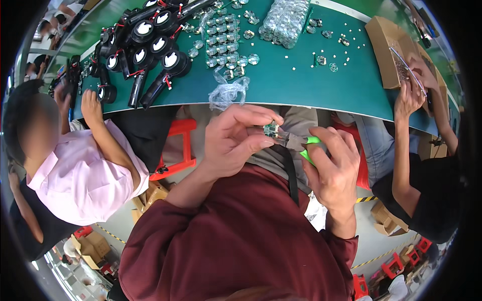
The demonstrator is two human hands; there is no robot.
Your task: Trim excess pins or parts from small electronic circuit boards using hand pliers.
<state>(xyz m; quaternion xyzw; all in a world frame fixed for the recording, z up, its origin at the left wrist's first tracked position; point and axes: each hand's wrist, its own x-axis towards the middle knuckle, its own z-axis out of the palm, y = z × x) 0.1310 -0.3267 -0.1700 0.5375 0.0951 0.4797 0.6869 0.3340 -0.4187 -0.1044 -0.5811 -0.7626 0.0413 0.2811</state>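
My left hand [226, 140] pinches a small green circuit board [271, 129] with pale parts on it, between thumb and fingertips. In my right hand [335, 168] are green-handled cutting pliers [295, 142], their metal jaws reaching left to the board's edge. Whether the jaws are biting on anything is too small to tell. Both hands are held in front of my body, just short of the near edge of the green table [281, 90]. A crumpled clear plastic bag [228, 94] hangs over that edge beside my left hand.
Black round-headed devices [160, 47] with red wires are piled on the left. Small boards [221, 40] stand in rows, with a clear-wrapped stack [284, 22] beyond. Tiny white pieces [321, 60] lie scattered near a cardboard box [389, 50]. Co-workers sit on both sides.
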